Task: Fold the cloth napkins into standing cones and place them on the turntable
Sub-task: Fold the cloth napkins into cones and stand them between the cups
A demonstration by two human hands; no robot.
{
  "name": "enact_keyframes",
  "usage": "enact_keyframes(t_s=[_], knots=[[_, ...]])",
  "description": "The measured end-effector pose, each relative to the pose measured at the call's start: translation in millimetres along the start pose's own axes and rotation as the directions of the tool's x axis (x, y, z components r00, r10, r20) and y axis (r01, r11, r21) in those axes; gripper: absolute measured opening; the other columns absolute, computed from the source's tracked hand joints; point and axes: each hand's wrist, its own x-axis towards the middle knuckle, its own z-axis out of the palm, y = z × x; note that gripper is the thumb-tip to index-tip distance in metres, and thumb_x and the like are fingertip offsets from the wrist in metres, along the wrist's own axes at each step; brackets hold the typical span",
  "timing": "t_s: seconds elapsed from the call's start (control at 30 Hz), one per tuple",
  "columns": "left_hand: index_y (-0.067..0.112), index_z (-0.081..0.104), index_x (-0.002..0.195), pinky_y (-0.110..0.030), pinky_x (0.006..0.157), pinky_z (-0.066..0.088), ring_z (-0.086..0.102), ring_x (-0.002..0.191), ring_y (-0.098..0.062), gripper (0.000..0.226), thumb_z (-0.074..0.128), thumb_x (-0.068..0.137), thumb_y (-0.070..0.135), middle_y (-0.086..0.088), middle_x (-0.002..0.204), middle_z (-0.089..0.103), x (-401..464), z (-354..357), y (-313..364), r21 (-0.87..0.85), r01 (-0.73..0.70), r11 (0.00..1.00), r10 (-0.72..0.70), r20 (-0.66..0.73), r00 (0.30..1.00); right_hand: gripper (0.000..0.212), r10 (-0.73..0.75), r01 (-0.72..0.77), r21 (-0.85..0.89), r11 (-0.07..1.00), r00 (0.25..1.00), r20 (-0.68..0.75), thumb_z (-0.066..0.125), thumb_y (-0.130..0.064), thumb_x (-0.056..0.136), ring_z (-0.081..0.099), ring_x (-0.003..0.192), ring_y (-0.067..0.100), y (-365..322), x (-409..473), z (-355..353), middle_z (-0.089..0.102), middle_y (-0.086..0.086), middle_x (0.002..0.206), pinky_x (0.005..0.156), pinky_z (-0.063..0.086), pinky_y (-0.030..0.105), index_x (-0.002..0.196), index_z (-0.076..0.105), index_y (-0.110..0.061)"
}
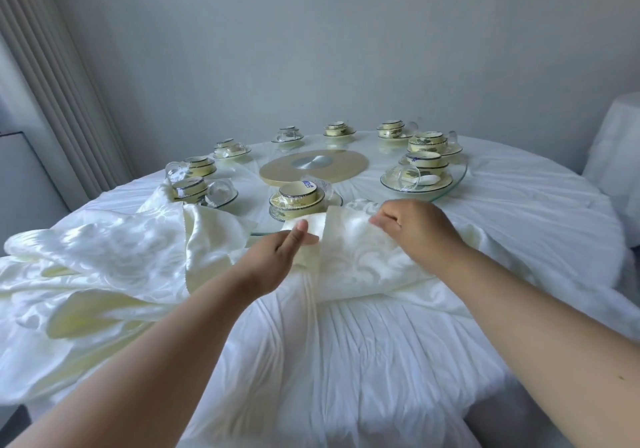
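A cream patterned cloth napkin (360,260) lies on the white tablecloth at the near rim of the glass turntable (457,179). My left hand (277,257) pinches a folded flap of this napkin between thumb and fingers. My right hand (412,229) has its fingers curled on the napkin's far edge, by the turntable rim. A heap of several more cream napkins (114,260) lies to the left.
Several place settings of yellow bowls, plates and clear glass cups ring the turntable; the nearest set (298,198) stands just beyond my hands. A round beige hub (313,167) sits at its centre. Another white-draped table (616,150) stands at the right.
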Motion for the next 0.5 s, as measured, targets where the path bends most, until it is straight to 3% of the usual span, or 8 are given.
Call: enact_keyframes(t_s=[0.03,0.1,0.17,0.2,0.27,0.33,0.43,0.5], knots=[[0.033,0.07,0.108,-0.028,0.102,0.038,0.056,0.114,-0.008,0.062,0.031,0.08,0.073,0.015,0.118,0.065,-2,-2,0,-0.036,0.001,0.999,-0.001,-0.002,1.0,0.035,-0.017,0.019,0.023,1.0,0.999,-0.047,0.057,-0.036,0.093,0.047,0.06,0.022,-3,-2,-7,0.052,0.004,0.06,0.056,0.036,0.032,0.068,0.053,-0.012],[0.026,0.069,0.11,-0.026,0.1,0.042,0.058,0.112,-0.011,0.035,0.051,0.082,0.035,0.014,0.113,0.066,-7,-8,0,0.044,-0.038,0.998,0.038,-0.011,0.999,0.033,0.006,0.003,0.082,0.997,0.994,-0.112,0.056,-0.034,0.095,0.043,0.054,0.015,-5,-4,-20,0.047,-0.001,0.055,0.053,0.034,0.026,0.072,0.054,-0.01],[0.022,0.064,0.119,-0.015,0.092,0.043,0.058,0.103,-0.01,0.051,0.053,0.076,-0.002,0.015,0.108,0.062,-14,-16,2,0.301,-0.123,0.946,0.122,0.021,0.992,0.031,0.079,-0.064,0.154,0.986,0.992,-0.097,0.052,-0.031,0.097,0.037,0.052,0.01,-4,-2,-29,0.041,-0.005,0.055,0.051,0.029,0.023,0.073,0.051,-0.01],[0.021,0.062,0.123,-0.006,0.084,0.04,0.057,0.097,-0.008,0.056,0.057,0.075,-0.007,0.015,0.104,0.061,-18,-19,2,0.424,-0.174,0.889,0.167,0.054,0.984,0.03,0.122,-0.109,0.193,0.975,0.991,-0.059,0.051,-0.03,0.098,0.036,0.053,0.01,-3,0,-32,0.04,-0.005,0.056,0.051,0.028,0.025,0.075,0.051,-0.01],[0.02,0.065,0.12,0.001,0.07,0.034,0.055,0.083,-0.005,0.047,0.073,0.077,0.004,0.015,0.094,0.059,-24,-26,2,0.543,-0.25,0.802,0.227,0.11,0.968,0.029,0.203,-0.204,0.258,0.944,0.979,0.031,0.047,-0.03,0.1,0.036,0.053,0.012,-1,3,-38,0.042,-0.003,0.059,0.051,0.028,0.028,0.08,0.052,-0.009],[0.017,0.072,0.103,-0.001,0.064,0.032,0.05,0.072,0.004,0.027,0.079,0.077,0.023,0.019,0.08,0.054,-33,-31,7,0.558,-0.276,0.782,0.253,0.12,0.96,0.03,0.273,-0.293,0.29,0.911,0.956,0.108,0.044,-0.032,0.1,0.036,0.053,0.014,2,4,-43,0.044,0.0,0.062,0.05,0.026,0.027,0.087,0.055,-0.008],[0.038,0.064,0.076,-0.003,0.077,0.034,0.048,0.09,0.011,0.023,0.072,0.071,0.059,0.025,0.084,0.055,-53,-40,13,0.442,-0.337,0.831,0.296,0.162,0.941,0.03,0.336,-0.396,0.272,0.877,0.91,0.242,0.049,-0.034,0.099,0.033,0.049,0.017,10,2,-50,0.041,0.003,0.061,0.049,0.024,0.025,0.084,0.057,-0.01],[0.046,0.062,0.074,-0.012,0.086,0.04,0.053,0.099,0.008,0.035,0.056,0.068,0.079,0.026,0.093,0.062,-72,-44,21,0.312,-0.254,0.915,0.181,0.245,0.952,0.028,0.357,-0.466,0.272,0.842,0.859,0.368,0.054,-0.033,0.096,0.038,0.053,0.018,14,1,-54,0.045,0.008,0.064,0.051,0.028,0.025,0.082,0.06,-0.01]])
